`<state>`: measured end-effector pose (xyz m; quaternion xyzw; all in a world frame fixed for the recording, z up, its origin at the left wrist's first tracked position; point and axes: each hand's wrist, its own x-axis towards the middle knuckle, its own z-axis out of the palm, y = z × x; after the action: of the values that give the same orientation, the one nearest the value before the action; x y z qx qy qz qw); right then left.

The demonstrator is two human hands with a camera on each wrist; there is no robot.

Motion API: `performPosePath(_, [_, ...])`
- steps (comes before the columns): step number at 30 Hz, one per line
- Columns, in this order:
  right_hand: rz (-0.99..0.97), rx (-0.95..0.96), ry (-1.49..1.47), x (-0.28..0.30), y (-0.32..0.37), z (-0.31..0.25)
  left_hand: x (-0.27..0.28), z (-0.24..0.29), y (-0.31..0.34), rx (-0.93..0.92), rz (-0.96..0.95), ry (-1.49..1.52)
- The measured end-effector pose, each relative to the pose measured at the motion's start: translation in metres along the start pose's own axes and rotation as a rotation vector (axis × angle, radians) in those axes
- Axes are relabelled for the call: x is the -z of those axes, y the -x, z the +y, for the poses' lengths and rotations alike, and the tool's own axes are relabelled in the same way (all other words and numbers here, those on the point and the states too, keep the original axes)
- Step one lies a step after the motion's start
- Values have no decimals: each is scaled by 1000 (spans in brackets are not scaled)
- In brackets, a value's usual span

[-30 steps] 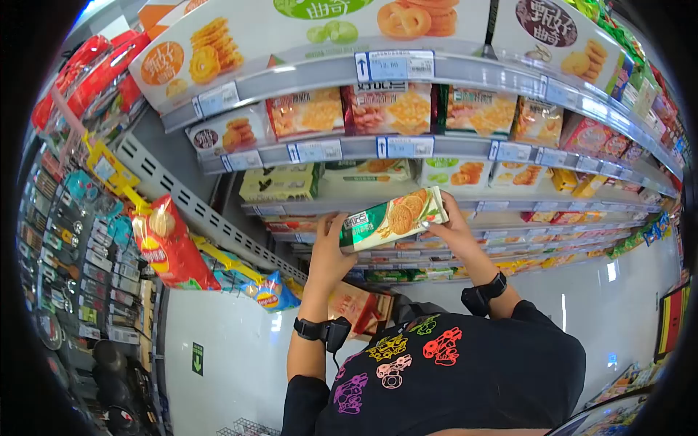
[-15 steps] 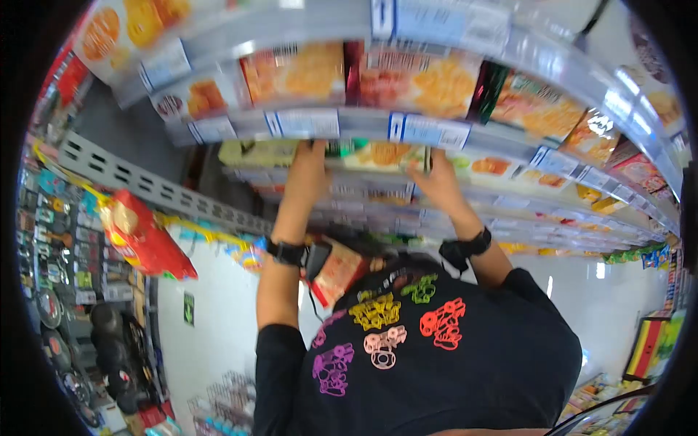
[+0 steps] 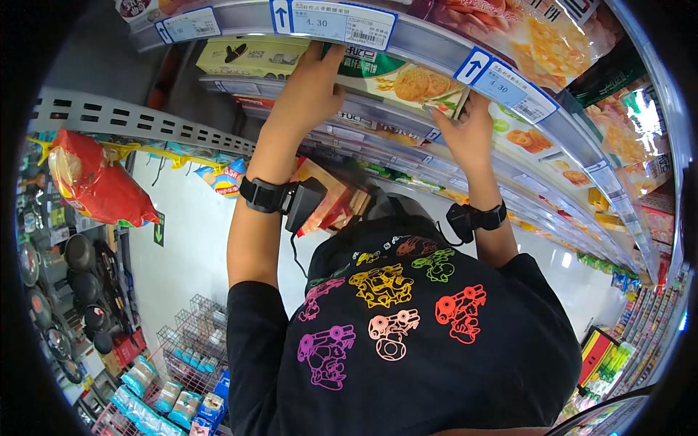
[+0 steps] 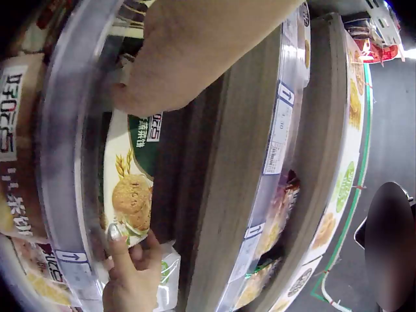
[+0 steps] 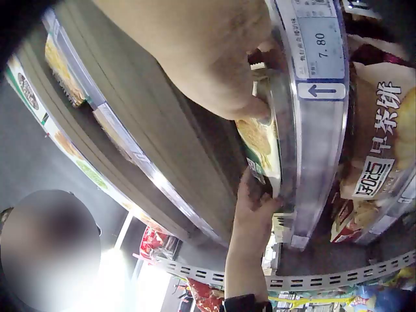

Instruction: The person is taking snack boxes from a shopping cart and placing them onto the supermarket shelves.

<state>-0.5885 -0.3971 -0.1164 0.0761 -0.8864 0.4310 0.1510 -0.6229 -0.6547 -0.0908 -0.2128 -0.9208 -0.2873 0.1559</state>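
Observation:
A green and cream biscuit pack (image 3: 414, 83) lies on a shelf between the two hands, under the shelf edge above it. My left hand (image 3: 309, 94) grips its left end, its fingertips partly hidden by a price rail. At the other end my right hand (image 3: 469, 131) holds the pack, thumb on the near side. The left wrist view shows the pack (image 4: 133, 188) with the right hand (image 4: 133, 279) pinching its lower end. In the right wrist view the left hand (image 5: 253, 208) is at one end of the pack (image 5: 260, 143).
A pale green box (image 3: 251, 57) stands left of the pack, and other biscuit packs (image 3: 520, 134) are to its right. A price rail (image 3: 422, 43) runs just above the hands. A red chip bag (image 3: 94, 178) hangs at the left. Lower shelves carry more packs.
Both hands have carried the pack up and forward from in front of the shelves onto the shelf. The head view has come closer to the shelf.

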Motion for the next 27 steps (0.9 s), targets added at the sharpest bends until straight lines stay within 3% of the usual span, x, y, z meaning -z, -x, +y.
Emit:
performPosePath(3, [101, 32, -18, -4, -2, -3, -2, 2, -2, -12, -4, 23])
performPosePath(12, [144, 77, 200, -7, -2, -11, -19, 6, -1, -21, 36, 11])
performPosePath(15, [192, 201, 243, -10, 0, -3, -23, 8, -5, -12, 81, -48])
performPosePath(22, [198, 213, 163, 2, 5, -11, -25, 19, -8, 83, 205, -215])
performPosePath(25, [164, 234, 215, 1, 10, -12, -14, 33, -10, 97, 83, -368])
performPosePath(27, [85, 210, 208, 2, 12, -15, -17, 34, -10, 101, 98, -416])
